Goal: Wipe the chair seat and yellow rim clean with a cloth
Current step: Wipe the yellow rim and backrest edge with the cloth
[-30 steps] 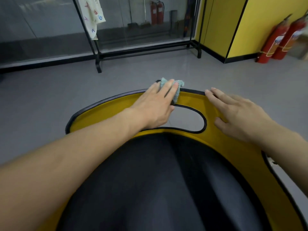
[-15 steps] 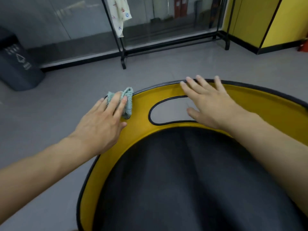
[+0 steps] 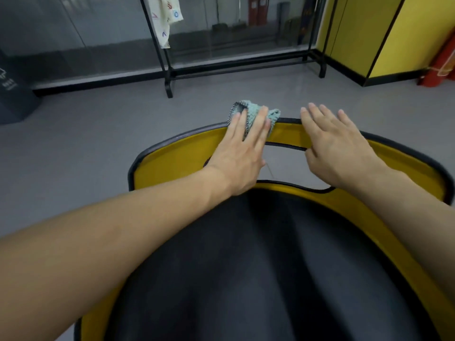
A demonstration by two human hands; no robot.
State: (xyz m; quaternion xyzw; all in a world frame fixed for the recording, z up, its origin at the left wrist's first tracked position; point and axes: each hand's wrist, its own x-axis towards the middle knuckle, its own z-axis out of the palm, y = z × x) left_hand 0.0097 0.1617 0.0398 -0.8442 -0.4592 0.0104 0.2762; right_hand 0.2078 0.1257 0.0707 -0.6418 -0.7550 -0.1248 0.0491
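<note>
The chair's black seat fills the lower middle, ringed by its yellow rim with black piping and a cut-out handle slot near the top edge. A pale green cloth lies bunched over the rim's far edge. My left hand presses it down with straight fingers. My right hand lies flat on the rim just right of the cloth, fingers straight, thumb at the slot's edge. Most of the cloth is hidden under my left fingers.
Grey floor surrounds the chair. A black metal rack with a hanging printed towel stands ahead before a glass wall. A dark bin sits far left. Yellow wall panels and red fire extinguishers are at right.
My left hand slid the cloth along the rim, out to the left side and then back to the top edge by the slot. My right hand stayed flat on the rim beside the slot.
</note>
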